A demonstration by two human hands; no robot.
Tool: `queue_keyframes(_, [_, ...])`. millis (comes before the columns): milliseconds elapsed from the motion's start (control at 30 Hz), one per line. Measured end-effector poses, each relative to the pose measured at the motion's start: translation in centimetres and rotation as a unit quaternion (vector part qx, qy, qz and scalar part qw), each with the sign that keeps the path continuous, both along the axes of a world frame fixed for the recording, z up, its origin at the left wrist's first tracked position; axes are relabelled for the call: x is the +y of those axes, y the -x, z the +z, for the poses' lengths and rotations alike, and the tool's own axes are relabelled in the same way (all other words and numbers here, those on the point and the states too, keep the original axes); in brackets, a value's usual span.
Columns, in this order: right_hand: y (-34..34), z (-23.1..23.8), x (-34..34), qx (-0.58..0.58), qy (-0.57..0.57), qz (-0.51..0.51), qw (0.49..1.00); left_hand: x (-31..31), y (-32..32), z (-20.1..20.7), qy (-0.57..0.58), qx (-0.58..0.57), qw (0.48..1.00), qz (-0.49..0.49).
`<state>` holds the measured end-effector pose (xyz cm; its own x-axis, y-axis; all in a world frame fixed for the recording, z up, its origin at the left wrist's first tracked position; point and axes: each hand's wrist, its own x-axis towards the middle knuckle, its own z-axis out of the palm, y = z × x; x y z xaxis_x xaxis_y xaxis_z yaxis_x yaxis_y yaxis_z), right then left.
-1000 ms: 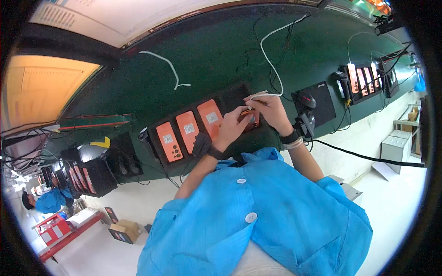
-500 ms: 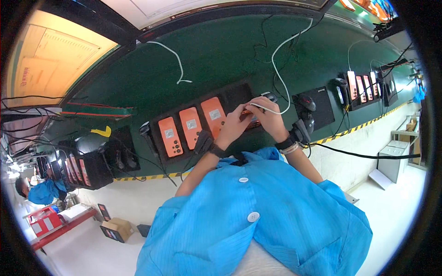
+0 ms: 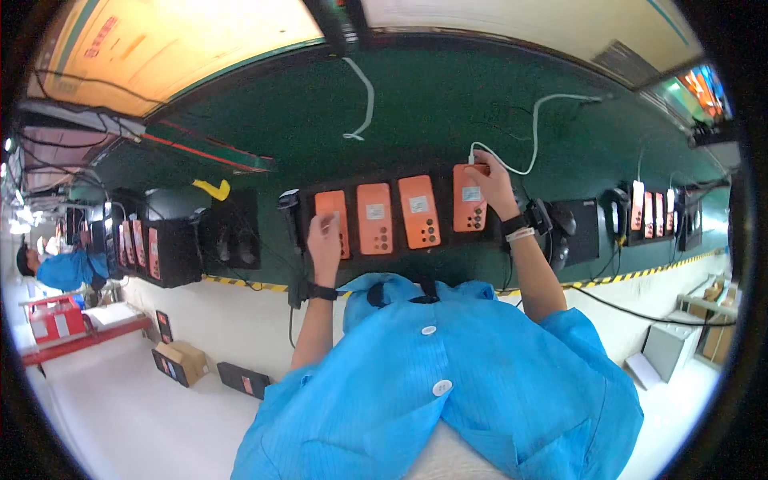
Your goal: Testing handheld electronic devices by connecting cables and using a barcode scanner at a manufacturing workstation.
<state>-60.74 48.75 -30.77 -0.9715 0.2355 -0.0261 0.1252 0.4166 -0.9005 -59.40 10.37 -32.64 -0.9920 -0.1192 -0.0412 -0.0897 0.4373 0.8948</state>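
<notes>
My right hand (image 3: 496, 190) is closed on the upper right part of an orange phone (image 3: 467, 210), which lies back up at the right end of a row on a black mat. A white cable (image 3: 531, 144) runs to a plug (image 3: 471, 159) at that phone's top edge, beside my fingers. My left hand (image 3: 325, 250) is over the leftmost orange phone (image 3: 342, 210), fingers loosely bent and a little apart, partly covering it. Between my hands lie two more orange phones, a left one (image 3: 374, 236) and a right one (image 3: 417, 228), each with a white label and round camera lenses.
A dark handheld device (image 3: 291, 210) stands left of the mat. Black devices (image 3: 562, 220) sit at right. Farther along the green bench (image 3: 432, 96) are more phones (image 3: 648, 214), a yellow strip (image 3: 212, 190) and a loose white cable (image 3: 370, 96). A person (image 3: 68, 270) is far left.
My hands have parted: the left has moved to the leftmost phone. The right phone, held between both hands before, now lies on the mat under my right hand with the cable at its top.
</notes>
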Motion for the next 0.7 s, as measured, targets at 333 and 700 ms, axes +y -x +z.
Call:
queue_keyframes(333, [12.5, -7.2, -13.9, 0.024, -0.222, 0.076, 0.972, -9.4, 4.0, -5.2, 0.108, -0.048, 0.987, 0.108])
queue_keyframes(700, [5.0, -4.2, -26.8, 0.074, -0.245, 0.237, 0.937, -12.0, 3.7, -2.9, -0.092, -0.229, 0.965, 0.087])
